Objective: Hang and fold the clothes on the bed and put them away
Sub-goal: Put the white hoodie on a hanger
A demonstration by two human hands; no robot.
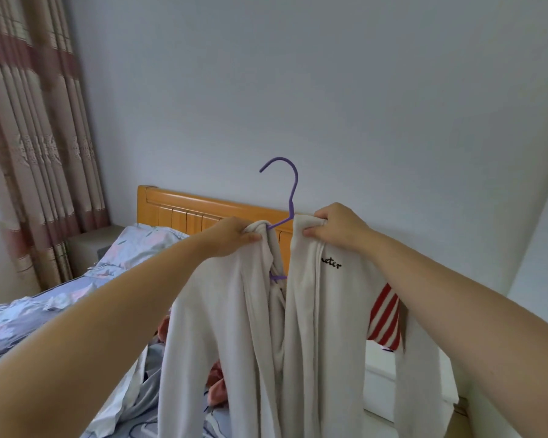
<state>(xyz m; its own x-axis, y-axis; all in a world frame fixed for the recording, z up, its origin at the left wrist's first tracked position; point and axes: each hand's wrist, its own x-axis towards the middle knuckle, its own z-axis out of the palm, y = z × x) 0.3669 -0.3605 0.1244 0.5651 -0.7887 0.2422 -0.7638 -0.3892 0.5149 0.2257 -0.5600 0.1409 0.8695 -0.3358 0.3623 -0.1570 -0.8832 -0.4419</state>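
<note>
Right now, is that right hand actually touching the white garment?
Touching. The head view shows the right hand gripping the white garment at its top edge, fingers curled round the cloth.

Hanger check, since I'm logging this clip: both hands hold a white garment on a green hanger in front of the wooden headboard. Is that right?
Not quite: the hanger is purple, not green, as the head view shows. The rest stands: the left hand and the right hand both hold the white garment on it, in front of the wooden headboard.
</note>
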